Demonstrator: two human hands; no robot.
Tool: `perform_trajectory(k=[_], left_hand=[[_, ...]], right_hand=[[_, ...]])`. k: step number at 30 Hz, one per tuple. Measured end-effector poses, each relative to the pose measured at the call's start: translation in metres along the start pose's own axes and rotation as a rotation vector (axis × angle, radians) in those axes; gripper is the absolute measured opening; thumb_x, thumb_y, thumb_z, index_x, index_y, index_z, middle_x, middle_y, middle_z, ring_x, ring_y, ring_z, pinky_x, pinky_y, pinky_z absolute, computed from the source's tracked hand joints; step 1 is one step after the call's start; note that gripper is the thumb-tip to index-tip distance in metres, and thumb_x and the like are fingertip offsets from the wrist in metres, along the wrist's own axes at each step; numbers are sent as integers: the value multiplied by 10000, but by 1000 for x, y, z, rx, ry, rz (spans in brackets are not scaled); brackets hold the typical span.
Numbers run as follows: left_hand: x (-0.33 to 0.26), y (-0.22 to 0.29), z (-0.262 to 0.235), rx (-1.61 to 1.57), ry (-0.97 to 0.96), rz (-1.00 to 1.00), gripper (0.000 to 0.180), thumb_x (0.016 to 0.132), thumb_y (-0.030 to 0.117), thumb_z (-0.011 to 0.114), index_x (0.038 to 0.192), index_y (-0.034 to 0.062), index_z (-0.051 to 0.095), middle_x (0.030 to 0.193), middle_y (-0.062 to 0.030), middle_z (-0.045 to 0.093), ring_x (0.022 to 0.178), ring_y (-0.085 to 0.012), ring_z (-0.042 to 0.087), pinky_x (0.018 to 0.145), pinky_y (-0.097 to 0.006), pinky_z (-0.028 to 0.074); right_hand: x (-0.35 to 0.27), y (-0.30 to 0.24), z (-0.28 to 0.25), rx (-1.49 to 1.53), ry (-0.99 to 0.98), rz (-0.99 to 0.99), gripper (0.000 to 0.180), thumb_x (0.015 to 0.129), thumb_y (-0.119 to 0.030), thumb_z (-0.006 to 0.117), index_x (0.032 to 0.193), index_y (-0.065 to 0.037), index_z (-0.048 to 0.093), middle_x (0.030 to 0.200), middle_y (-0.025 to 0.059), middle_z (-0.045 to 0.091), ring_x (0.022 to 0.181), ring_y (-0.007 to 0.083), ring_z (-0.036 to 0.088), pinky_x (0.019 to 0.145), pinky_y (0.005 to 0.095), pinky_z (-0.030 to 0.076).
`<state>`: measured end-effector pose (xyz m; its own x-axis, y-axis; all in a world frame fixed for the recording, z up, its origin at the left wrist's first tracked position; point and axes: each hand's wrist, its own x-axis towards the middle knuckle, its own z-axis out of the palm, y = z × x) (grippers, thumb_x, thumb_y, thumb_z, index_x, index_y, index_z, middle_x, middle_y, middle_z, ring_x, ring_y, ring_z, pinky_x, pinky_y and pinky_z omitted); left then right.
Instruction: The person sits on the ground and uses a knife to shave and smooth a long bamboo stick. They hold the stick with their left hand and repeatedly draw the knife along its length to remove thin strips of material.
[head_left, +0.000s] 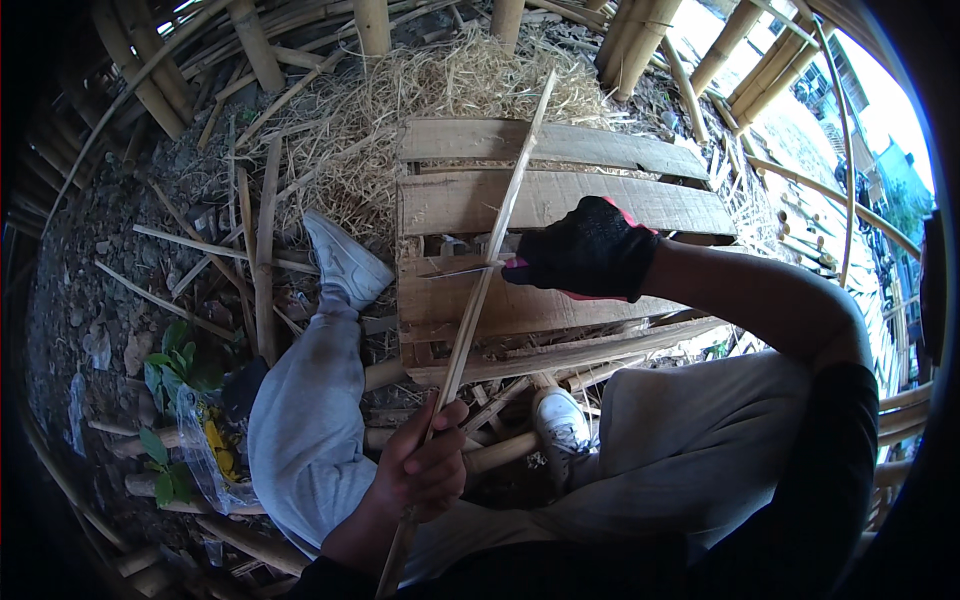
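My left hand [425, 462], bare, is wrapped around the lower part of a long, pale bamboo strip [508, 205]. The strip slants up and away from my lap, across a wooden slatted pallet. My right hand [590, 248] wears a black glove with red-pink parts and is closed around a knife, whose handle shows only as a bit of pink at the fingers. Its thin blade [452, 271] crosses the strip above the slats and points left. Whether the edge bites into the strip, I cannot tell.
The slatted pallet [600, 200] lies between my shoes. Beyond it is a heap of shavings [440, 100], with upright bamboo poles [372, 28] behind. Loose strips [225, 250] lie at the left, near green leaves [172, 370] and a clear plastic bag [208, 450] with something yellow inside.
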<state>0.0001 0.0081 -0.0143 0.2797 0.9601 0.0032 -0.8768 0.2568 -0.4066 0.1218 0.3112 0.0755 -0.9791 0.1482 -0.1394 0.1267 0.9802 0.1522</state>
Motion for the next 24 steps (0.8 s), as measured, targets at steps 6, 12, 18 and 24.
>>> perform_trajectory(k=[6, 12, 18, 24], left_hand=[[5, 2, 1, -6, -34, -32, 383, 1136, 389, 236, 1008, 88, 434, 589, -10, 493, 325, -86, 444, 265, -208, 343], [2, -3, 6, -26, 58, 18, 379, 1136, 393, 229, 1022, 91, 430, 591, -8, 489, 322, -88, 424, 275, -208, 328], [-1, -2, 5, 11, 6, -10, 370, 1139, 375, 230, 1017, 88, 429, 595, -10, 492, 327, -88, 433, 270, -196, 345], [0, 2, 3, 12, 21, 24, 371, 1139, 372, 236, 1020, 80, 431, 604, -14, 495, 339, -92, 448, 270, -197, 365]], right_hand=[[11, 34, 0, -52, 36, 102, 402, 1034, -527, 504, 948, -187, 702, 741, 64, 688, 645, 291, 669, 639, 388, 572], [12, 54, 1, -71, 180, -6, 370, 1052, -490, 478, 952, -189, 668, 713, 58, 663, 658, 269, 687, 592, 393, 553], [8, 46, 5, -91, -12, 57, 395, 1047, -504, 481, 936, -171, 664, 734, 58, 660, 699, 271, 693, 622, 398, 567], [15, 39, 6, -141, -96, 103, 496, 1061, -573, 389, 984, -177, 678, 751, 49, 677, 709, 272, 695, 647, 402, 563]])
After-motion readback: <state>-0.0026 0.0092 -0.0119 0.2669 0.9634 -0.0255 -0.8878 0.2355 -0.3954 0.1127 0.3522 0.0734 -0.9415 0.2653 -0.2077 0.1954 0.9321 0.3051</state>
